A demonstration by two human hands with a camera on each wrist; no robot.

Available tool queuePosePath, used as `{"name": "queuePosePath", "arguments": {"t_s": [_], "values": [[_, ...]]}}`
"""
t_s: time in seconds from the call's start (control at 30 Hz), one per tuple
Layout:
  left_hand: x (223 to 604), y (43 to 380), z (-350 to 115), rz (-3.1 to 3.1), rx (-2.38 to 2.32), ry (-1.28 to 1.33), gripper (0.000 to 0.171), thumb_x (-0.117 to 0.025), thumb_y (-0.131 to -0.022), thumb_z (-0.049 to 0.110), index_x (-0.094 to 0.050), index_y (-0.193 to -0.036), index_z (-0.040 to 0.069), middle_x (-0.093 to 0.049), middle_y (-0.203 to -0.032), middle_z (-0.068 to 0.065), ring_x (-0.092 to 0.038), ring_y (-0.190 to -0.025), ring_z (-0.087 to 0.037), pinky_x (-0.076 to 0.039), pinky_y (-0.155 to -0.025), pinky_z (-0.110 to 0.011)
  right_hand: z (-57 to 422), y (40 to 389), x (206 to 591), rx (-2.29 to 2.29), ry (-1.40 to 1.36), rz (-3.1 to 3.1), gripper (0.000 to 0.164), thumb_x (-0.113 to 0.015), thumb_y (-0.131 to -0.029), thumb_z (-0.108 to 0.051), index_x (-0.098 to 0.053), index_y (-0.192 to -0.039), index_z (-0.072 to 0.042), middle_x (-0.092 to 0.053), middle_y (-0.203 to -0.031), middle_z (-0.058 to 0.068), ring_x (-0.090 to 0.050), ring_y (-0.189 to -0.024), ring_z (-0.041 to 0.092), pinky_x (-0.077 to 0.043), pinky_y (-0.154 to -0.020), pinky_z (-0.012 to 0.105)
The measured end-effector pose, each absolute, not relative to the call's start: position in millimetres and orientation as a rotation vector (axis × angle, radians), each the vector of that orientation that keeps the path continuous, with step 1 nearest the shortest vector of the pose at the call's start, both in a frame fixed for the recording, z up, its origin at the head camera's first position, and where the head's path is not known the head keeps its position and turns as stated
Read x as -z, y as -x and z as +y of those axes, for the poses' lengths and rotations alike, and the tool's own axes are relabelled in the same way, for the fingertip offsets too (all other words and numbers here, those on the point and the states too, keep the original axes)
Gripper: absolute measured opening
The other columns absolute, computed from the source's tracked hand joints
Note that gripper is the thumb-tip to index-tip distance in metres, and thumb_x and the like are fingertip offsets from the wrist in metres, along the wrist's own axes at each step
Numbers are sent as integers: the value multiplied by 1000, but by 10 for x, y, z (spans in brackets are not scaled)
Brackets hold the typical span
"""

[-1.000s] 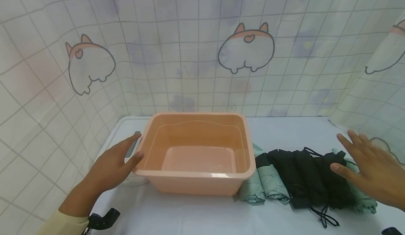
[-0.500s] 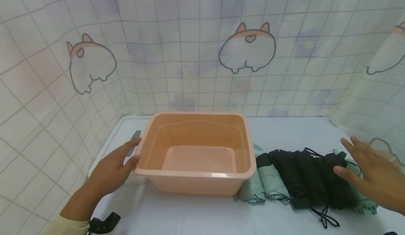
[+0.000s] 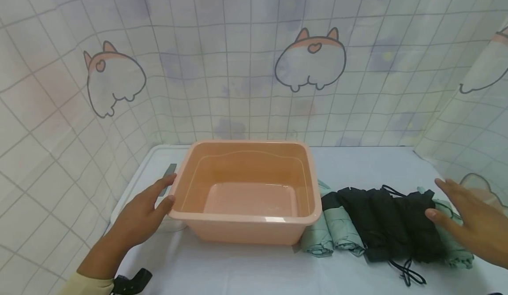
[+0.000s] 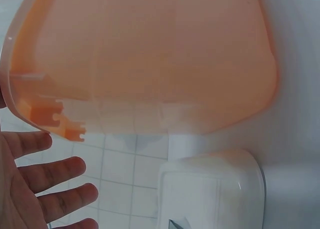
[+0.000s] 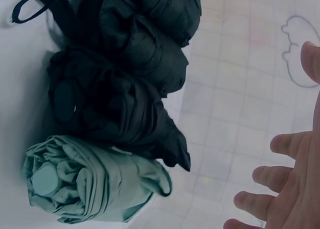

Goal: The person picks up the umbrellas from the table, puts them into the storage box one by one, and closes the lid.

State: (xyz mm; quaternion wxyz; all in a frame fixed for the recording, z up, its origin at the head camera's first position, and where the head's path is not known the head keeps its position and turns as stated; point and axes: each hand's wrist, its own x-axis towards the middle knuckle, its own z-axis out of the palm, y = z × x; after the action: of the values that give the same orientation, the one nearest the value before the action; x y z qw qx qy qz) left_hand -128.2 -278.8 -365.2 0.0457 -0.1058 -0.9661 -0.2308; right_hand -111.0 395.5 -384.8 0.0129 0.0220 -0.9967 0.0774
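A peach plastic basin [image 3: 254, 231] stands mid-table, nothing inside it. My left hand [image 3: 140, 215] is at its left rim, fingers spread and thumb near the edge; the left wrist view shows the fingers [image 4: 52, 174] extended beside the basin wall [image 4: 150, 49]. Right of the basin lie folded umbrellas in a row: two pale green umbrellas [image 3: 343, 231] partly beside the basin, then black umbrellas [image 3: 389, 224], then another green umbrella [image 5: 95, 184]. My right hand [image 3: 474, 226] hovers at the row's right end, fingers straight, holding nothing.
A white lidded box or tray [image 3: 160, 156] with a grey strip [image 3: 169, 170] sits behind my left hand, partly hidden by the basin. Patterned curtain [image 3: 254, 65] walls enclose the white table [image 3: 238, 270] at back and sides. A black cord [image 3: 409, 273] trails from one umbrella.
My right hand has moved slightly right and down, away from the black umbrellas. My left hand has shifted slightly left and down at the rim. The basin and umbrellas stay put.
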Motion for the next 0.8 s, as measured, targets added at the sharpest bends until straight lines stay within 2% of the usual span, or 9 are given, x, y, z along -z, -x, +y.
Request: {"name": "queuePosePath", "arguments": {"t_s": [0.27,0.5,0.8], "values": [[3670,1271,-2810,-2936,700,314,62,-44,-108,47,-34,-161,17,-40,-159,-18,-40,-141,-48,-37,-100,-74,4050,1146,3890,-261,-30,-3157,97,-45,-103,-61,-6,-156,11,3,-156,43,-13,-135,70,-17,-94,84],[3664,1273,-2816,-2933,702,324,61,-46,-108,46,-34,-161,18,-39,-159,-20,-39,-141,-49,-36,-101,-74,4187,1202,3958,-290,20,-3154,96,-45,-104,-60,-12,-153,16,-8,-152,47,-15,-134,69,-18,-95,84],[3659,1269,-2818,-2928,705,332,61,-47,-108,46,-35,-161,20,-41,-159,-18,-39,-141,-48,-36,-101,-74,4342,1248,4107,-349,95,-3145,95,-45,-104,-60,-19,-148,20,-22,-143,50,-28,-125,71,-28,-92,82]]}}
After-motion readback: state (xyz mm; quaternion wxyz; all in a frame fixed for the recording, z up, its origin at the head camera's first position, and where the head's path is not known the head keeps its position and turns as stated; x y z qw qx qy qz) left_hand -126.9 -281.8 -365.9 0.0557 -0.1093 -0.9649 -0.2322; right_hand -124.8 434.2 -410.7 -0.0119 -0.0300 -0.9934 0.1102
